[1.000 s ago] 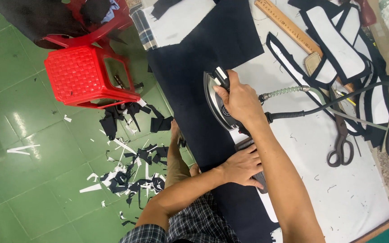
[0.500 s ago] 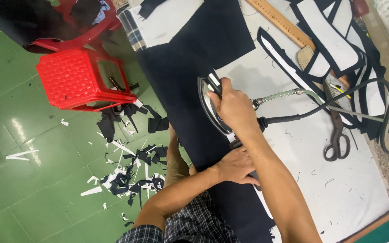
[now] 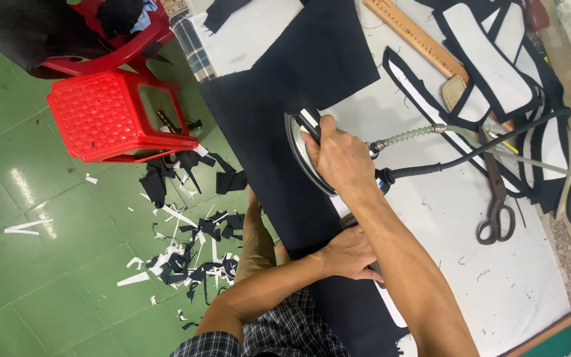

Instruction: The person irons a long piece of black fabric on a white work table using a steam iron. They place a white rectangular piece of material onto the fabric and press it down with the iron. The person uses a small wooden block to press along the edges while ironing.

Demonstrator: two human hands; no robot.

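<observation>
Iron: the iron [image 3: 308, 149] lies flat on the cloth [image 3: 285, 119], near the cloth's edge on the white table [image 3: 497, 277].
Right hand: the right hand [image 3: 342, 158] is on top of the iron; its grip is closed fully around the handle.
Left hand: the left hand [image 3: 348, 254] lies with flat, spread fingers on the cloth just behind the iron. It grips nothing, it only presses down.
Cloth: dark, long, it runs along the table edge and partly hangs over it toward the green floor [image 3: 47, 264].
Hoses: a hose with a metal spring [image 3: 408, 135] and a black cable [image 3: 470, 155] leave the back of the iron, away from the cloth.
Near the iron: scissors [image 3: 497, 208], a wooden ruler [image 3: 414, 36] and cut pieces with white middles [image 3: 490, 59] lie beyond the hoses; a red stool [image 3: 114, 116] and scraps [image 3: 193, 251] are on the floor, on the other side of the cloth.
Good practice: it seems best to keep the sole flat and the pressure even, and to hold the cloth smooth with the flat hand.
Care: the left fingers are close to the hot sole, so they should stay behind it; the hoses should not drag over the cut pieces.
</observation>
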